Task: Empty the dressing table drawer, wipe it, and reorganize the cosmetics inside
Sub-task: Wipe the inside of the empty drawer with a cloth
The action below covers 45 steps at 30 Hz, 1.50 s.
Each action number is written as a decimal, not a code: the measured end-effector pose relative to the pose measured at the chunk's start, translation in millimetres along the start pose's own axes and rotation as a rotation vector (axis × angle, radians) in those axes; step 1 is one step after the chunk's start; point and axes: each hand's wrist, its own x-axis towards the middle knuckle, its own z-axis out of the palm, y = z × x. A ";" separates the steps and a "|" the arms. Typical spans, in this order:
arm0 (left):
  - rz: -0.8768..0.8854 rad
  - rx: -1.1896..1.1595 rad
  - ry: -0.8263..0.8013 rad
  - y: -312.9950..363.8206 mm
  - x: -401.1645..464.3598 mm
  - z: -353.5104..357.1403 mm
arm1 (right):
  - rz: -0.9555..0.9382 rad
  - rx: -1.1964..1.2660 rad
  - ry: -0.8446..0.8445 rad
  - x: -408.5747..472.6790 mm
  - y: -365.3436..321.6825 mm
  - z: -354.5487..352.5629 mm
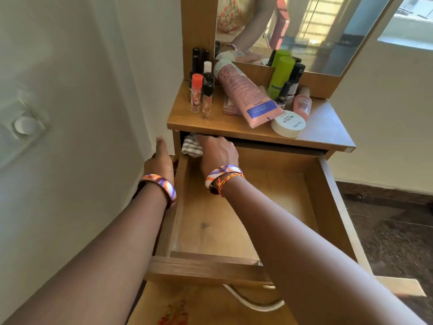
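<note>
We see the pulled-out wooden drawer (246, 207) of a dressing table, its inside bare, and at its far left corner our right hand (216, 151) curls over a grey-and-white striped cloth (191, 148), pressing it down. Our left hand (161, 158) rests with straight fingers on the drawer's outer left side. On the wooden tabletop (328, 127) above stand the cosmetics: a pink squeeze tube (246, 95), a round white jar (289, 124), a lime-green bottle (281, 76).

Right hand (216, 151) presses cloth (191, 147) into open drawer (314, 181) corner.

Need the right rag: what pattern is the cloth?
Grey and white stripes on the cloth, head view.
</note>
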 end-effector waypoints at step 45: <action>0.220 0.666 -0.093 -5.7 -16.9 15.4 | 0.676 -0.041 -0.182 -33.5 102.0 -30.8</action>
